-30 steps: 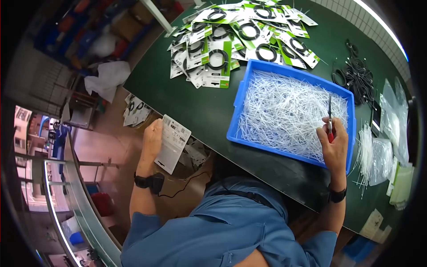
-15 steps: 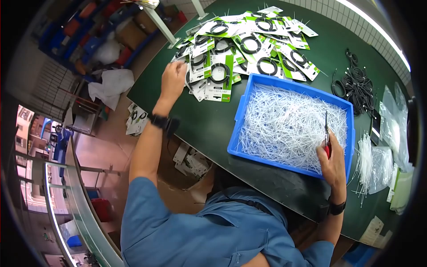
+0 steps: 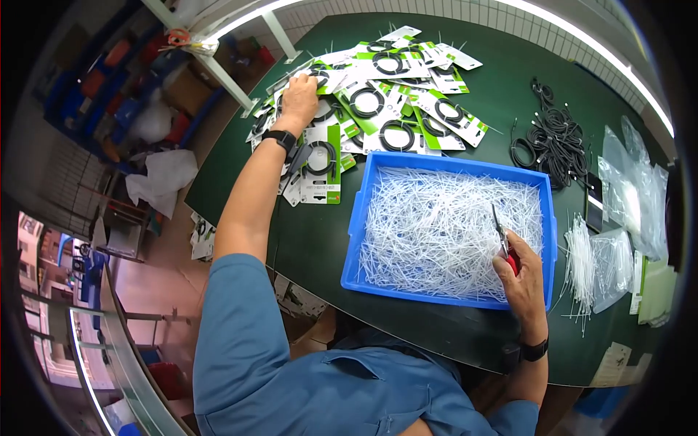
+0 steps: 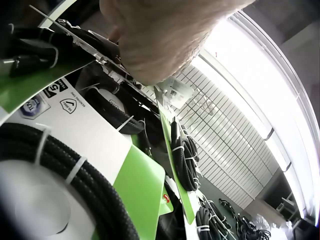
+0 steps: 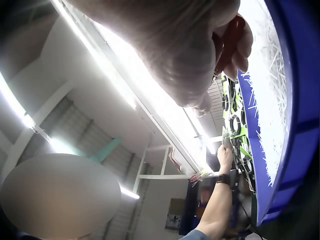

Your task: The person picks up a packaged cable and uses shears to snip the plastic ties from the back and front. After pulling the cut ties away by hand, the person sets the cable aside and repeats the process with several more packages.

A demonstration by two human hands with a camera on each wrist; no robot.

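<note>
My left hand [image 3: 299, 89] reaches far over the green table [image 3: 320, 240] and lies on a heap of green-and-white cable cards [image 3: 392, 94]. The left wrist view shows the palm [image 4: 160, 35] just above a card [image 4: 90, 135] with a black cable coil [image 4: 75, 185]; the fingers are hidden, so a grip cannot be told. My right hand [image 3: 518, 280] holds red-handled cutters [image 3: 500, 234], tips pointing away, over the near right corner of a blue tray [image 3: 354, 218]. The tray is full of white tie offcuts [image 3: 436, 225]. The red handle [image 5: 227, 42] shows between the fingers in the right wrist view.
Loose black cables [image 3: 552, 138] lie right of the card heap. Clear plastic bags [image 3: 632, 189] and a bunch of white ties [image 3: 582, 261] sit at the table's right edge. Shelving and boxes stand on the floor to the left.
The left hand, which held a card low beside the table a second ago, let it go and reached deeper into the card heap. The right hand stays at the tray with the cutters.
</note>
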